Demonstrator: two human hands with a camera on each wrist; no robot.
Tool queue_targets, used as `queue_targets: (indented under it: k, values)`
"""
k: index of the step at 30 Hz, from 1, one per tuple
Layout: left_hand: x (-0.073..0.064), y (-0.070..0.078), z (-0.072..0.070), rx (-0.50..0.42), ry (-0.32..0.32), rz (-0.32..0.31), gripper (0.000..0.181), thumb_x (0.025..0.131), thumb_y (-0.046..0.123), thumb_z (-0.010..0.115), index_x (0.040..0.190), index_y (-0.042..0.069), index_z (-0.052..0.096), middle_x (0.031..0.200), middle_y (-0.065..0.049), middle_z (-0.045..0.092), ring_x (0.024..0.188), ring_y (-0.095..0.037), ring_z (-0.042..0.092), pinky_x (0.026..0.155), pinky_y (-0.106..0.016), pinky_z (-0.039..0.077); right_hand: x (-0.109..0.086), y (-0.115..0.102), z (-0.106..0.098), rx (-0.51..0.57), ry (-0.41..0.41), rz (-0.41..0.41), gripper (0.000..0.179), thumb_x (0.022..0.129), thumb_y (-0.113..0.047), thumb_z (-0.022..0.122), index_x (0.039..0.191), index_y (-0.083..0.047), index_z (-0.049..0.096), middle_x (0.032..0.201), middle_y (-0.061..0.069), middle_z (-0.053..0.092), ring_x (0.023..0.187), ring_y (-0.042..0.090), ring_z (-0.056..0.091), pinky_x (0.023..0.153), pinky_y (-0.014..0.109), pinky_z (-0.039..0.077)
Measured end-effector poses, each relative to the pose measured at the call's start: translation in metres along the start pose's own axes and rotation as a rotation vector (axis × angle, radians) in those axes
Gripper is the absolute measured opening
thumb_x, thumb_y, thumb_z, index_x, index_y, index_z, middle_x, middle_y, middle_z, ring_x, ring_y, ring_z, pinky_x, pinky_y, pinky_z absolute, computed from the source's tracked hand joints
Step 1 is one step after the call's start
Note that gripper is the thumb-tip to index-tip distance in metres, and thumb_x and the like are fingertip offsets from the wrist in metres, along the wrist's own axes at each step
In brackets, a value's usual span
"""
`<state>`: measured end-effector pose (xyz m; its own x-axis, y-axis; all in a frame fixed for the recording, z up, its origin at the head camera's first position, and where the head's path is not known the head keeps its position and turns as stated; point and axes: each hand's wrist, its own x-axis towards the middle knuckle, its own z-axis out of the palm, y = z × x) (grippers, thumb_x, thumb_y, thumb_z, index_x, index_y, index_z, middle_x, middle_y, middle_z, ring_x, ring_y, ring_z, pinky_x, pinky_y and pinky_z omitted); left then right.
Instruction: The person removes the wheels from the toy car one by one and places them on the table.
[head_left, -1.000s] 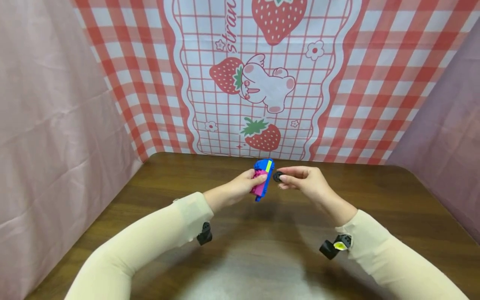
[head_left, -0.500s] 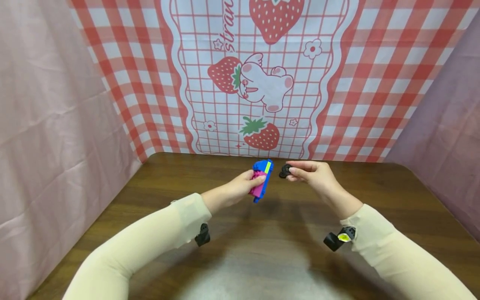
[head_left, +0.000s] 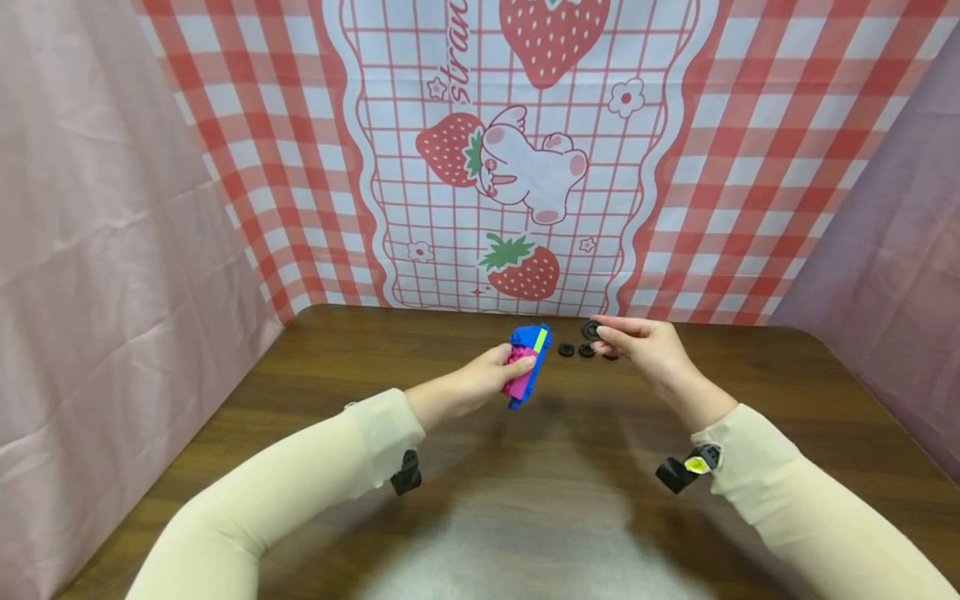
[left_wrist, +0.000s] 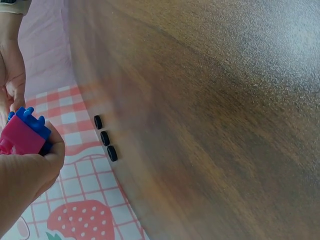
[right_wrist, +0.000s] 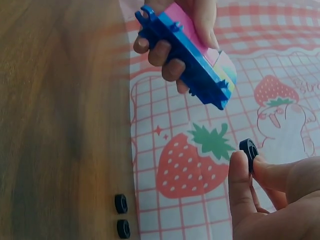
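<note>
My left hand [head_left: 480, 377] grips a blue and pink toy vehicle body [head_left: 529, 367] with a yellow-green stripe, held above the table. In the right wrist view the fingers curl round the toy body [right_wrist: 187, 60], whose blue underside with small clips shows. To its right, my right hand [head_left: 641, 343] pinches a small black wheel [right_wrist: 248, 154] between thumb and fingers, apart from the toy. Just below that hand, several more black wheels [head_left: 566, 350] lie in a row on the table; the left wrist view shows three of them, black wheels [left_wrist: 104, 138] near the far edge.
The brown wooden table [head_left: 480, 500] ends at a far edge against a strawberry-print cloth [head_left: 525, 167]. Pink curtains [head_left: 97, 250] hang at both sides. A small black camera [head_left: 406, 472] is strapped at each wrist.
My right hand has moved right, away from the toy body, carrying the wheel. The wheels lying on the table have come into sight below it. My left hand has barely moved.
</note>
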<state>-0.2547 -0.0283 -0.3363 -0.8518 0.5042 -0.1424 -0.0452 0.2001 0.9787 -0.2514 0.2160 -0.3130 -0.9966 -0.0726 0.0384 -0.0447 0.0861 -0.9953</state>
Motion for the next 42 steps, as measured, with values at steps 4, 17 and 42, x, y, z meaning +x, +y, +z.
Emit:
queue_targets:
  k: [4, 17, 42]
  values:
    - [0.001, 0.001, 0.002, 0.018, -0.005, -0.002, 0.037, 0.105, 0.021, 0.041, 0.127, -0.009, 0.041, 0.097, -0.009, 0.053, 0.083, -0.015, 0.056, 0.074, -0.025, 0.050, 0.003, 0.001, -0.007, 0.014, 0.021, 0.008, 0.049, 0.096, -0.012, 0.060, 0.135, 0.012, 0.045, 0.072, -0.012, 0.072, 0.070, 0.000, 0.069, 0.078, 0.012, 0.052]
    - [0.001, 0.002, -0.001, 0.040, 0.008, -0.012, 0.043, 0.104, 0.023, 0.044, 0.133, -0.008, 0.041, 0.109, -0.016, 0.058, 0.089, -0.016, 0.057, 0.080, -0.028, 0.052, 0.016, 0.011, -0.040, -0.065, 0.098, 0.053, 0.053, 0.094, -0.019, 0.063, 0.136, 0.009, 0.046, 0.072, -0.014, 0.072, 0.072, 0.000, 0.070, 0.078, 0.013, 0.052]
    - [-0.002, -0.005, -0.003, 0.060, 0.008, -0.029, 0.043, 0.103, 0.025, 0.046, 0.132, -0.007, 0.043, 0.114, -0.018, 0.059, 0.094, -0.017, 0.059, 0.083, -0.029, 0.052, 0.044, 0.055, -0.074, 0.283, 0.163, 0.313, 0.026, 0.093, 0.007, 0.053, 0.078, -0.009, 0.066, 0.071, 0.000, 0.069, 0.067, 0.011, 0.071, 0.080, 0.026, 0.057]
